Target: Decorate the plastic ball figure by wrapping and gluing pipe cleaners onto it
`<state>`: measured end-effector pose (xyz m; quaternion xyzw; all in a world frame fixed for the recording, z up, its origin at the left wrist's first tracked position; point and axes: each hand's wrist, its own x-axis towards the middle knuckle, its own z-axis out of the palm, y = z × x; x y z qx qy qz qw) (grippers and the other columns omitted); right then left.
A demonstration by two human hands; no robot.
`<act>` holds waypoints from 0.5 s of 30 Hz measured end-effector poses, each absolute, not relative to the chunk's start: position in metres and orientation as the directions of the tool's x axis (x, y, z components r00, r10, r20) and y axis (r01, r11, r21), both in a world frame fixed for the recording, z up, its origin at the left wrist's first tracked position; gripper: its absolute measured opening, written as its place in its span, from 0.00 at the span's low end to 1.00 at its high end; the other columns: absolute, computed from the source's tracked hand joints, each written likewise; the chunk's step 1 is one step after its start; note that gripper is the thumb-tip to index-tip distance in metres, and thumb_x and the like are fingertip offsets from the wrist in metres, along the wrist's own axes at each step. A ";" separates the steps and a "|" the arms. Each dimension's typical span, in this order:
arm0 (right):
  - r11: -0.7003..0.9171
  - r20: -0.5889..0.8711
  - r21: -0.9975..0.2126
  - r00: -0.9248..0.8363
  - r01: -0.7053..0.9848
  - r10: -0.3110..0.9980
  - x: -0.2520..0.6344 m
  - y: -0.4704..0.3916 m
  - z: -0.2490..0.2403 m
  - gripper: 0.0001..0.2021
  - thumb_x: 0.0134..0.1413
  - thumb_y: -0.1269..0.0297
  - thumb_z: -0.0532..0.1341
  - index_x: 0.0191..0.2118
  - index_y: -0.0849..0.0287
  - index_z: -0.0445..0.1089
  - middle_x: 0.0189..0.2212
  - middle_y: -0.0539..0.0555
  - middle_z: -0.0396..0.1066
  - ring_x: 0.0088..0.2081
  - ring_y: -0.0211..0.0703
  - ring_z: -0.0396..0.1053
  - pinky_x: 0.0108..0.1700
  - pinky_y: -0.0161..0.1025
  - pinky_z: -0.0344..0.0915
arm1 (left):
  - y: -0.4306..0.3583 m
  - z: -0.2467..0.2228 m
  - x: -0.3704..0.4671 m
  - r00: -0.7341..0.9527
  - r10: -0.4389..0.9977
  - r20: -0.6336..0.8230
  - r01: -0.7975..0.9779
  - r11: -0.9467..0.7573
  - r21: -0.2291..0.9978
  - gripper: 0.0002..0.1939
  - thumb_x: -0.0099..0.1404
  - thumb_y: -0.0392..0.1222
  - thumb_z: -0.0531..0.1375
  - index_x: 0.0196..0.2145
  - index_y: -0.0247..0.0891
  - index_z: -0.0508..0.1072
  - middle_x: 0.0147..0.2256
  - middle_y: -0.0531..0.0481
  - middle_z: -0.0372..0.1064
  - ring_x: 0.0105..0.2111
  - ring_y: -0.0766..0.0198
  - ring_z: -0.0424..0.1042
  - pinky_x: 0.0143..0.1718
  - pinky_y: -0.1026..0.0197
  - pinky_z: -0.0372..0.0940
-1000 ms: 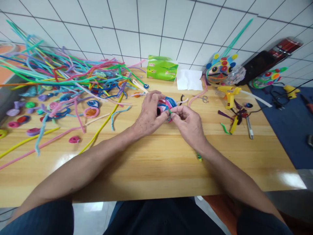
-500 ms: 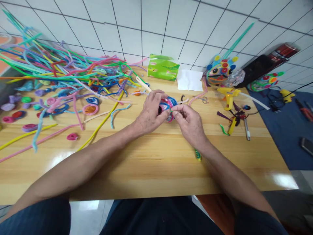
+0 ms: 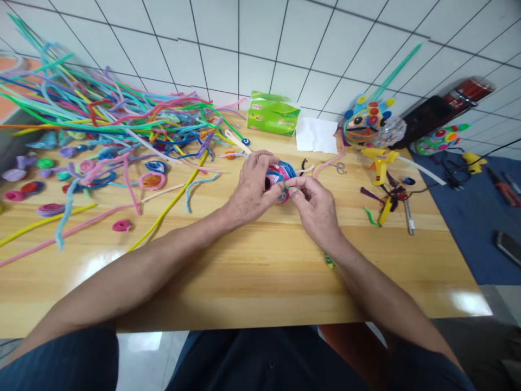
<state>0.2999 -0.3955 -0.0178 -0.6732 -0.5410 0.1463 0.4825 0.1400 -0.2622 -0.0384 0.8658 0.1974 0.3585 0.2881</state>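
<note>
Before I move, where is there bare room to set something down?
Bare tabletop lies between the left forearm and right forearm, down to the front edge, save a green-yellow handle by the latter. Another patch lies between the right forearm and white pen-like tool. Crowded: around the pipe cleaners and the yellow glue gun.

Head-worn camera, one; close above wooden tabletop [image 3: 244, 282], facing forward-down; tiled wall [image 3: 260, 38] at twelve o'clock, wearer's dark shirt [image 3: 260, 361] at six.

Place: craft workshop
Table [image 3: 244, 271]: wooden
Pipe cleaners [image 3: 126, 127]: tangled heap, ten o'clock
Hot-glue gun [image 3: 380, 159]: two o'clock
Pliers [image 3: 507, 190]: three o'clock
</note>
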 end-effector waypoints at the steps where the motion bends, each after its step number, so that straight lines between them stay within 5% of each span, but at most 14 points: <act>1: 0.055 0.337 -0.801 0.372 0.596 0.865 0.299 -0.396 -0.018 0.09 0.69 0.66 0.62 0.48 0.52 0.81 0.37 0.50 0.79 0.37 0.43 0.74 0.38 0.41 0.69 | -0.262 -0.039 0.140 0.663 0.550 0.508 0.135 -0.755 0.641 0.23 0.76 0.48 0.63 0.64 0.42 0.67 0.66 0.34 0.68 0.69 0.44 0.67 0.76 0.38 0.63; 9: 0.112 0.409 -0.768 0.349 0.631 0.843 0.292 -0.402 -0.024 0.10 0.72 0.66 0.62 0.52 0.52 0.80 0.37 0.50 0.79 0.38 0.44 0.76 0.42 0.44 0.73 | -0.259 -0.043 0.142 0.618 0.598 0.510 0.169 -0.734 0.657 0.21 0.76 0.50 0.63 0.62 0.43 0.67 0.64 0.35 0.70 0.67 0.44 0.69 0.74 0.37 0.66; 15: 0.159 0.547 -0.617 0.275 0.770 0.791 0.294 -0.405 -0.033 0.09 0.74 0.68 0.61 0.51 0.51 0.79 0.39 0.52 0.81 0.41 0.47 0.79 0.48 0.48 0.77 | -0.261 -0.042 0.142 0.598 0.618 0.510 0.184 -0.725 0.664 0.22 0.76 0.49 0.63 0.62 0.42 0.68 0.64 0.36 0.70 0.67 0.44 0.69 0.73 0.37 0.66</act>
